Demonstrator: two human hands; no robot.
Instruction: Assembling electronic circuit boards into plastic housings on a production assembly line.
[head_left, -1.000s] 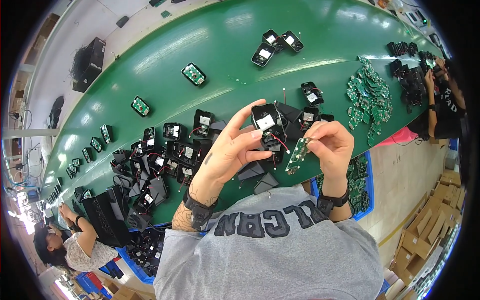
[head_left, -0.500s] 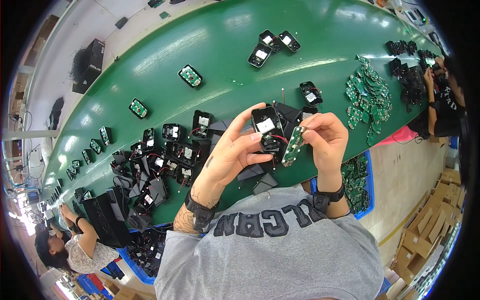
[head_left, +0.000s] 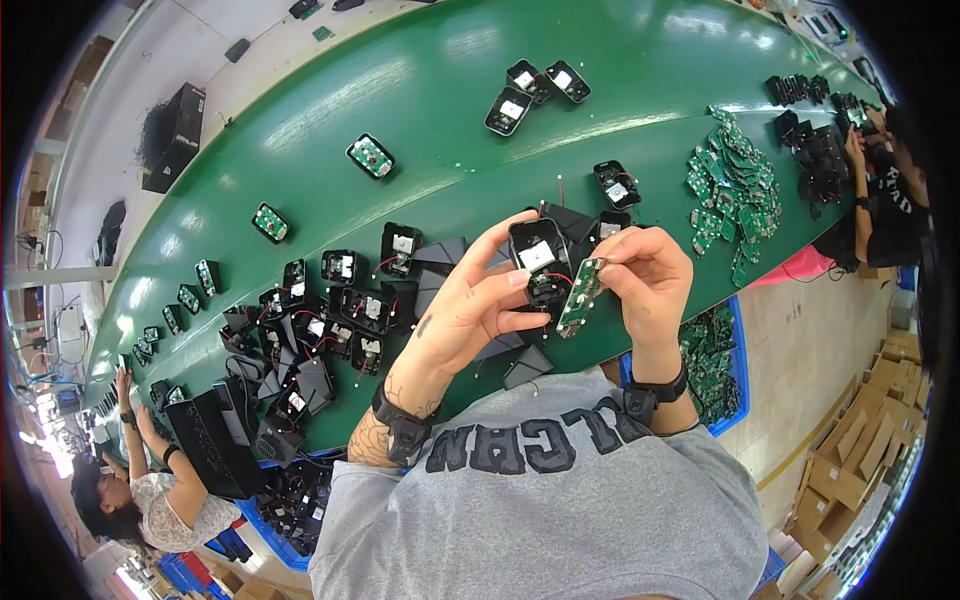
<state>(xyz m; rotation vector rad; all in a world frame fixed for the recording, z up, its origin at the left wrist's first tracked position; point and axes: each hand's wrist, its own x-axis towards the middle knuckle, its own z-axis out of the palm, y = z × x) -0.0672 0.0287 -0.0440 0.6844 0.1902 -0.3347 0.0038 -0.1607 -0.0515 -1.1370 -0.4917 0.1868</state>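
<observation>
My left hand (head_left: 468, 303) is closed round a black plastic housing (head_left: 541, 236), its open side up, with a white block and a red wire inside. Between the thumb and fingers of my right hand (head_left: 648, 277) is a green circuit board (head_left: 580, 299), held on edge at the housing's right side. A red wire runs from the housing toward the board; whether it is joined there I cannot tell. Close by on the green table lie more open black housings (head_left: 402, 249) with white blocks and red wires.
A heap of green circuit boards (head_left: 735, 190) lies to the right. Blue bins (head_left: 742, 352) stand below the table's near edge, holding boards or black parts. Housings fitted with boards (head_left: 371, 157) sit farther left. Co-workers (head_left: 175, 490) are at both ends.
The circuit board has shifted slightly left and tilted, coming nearer the housing. My left hand still grips the housing. The co-worker at the left has stretched an arm out over the table.
</observation>
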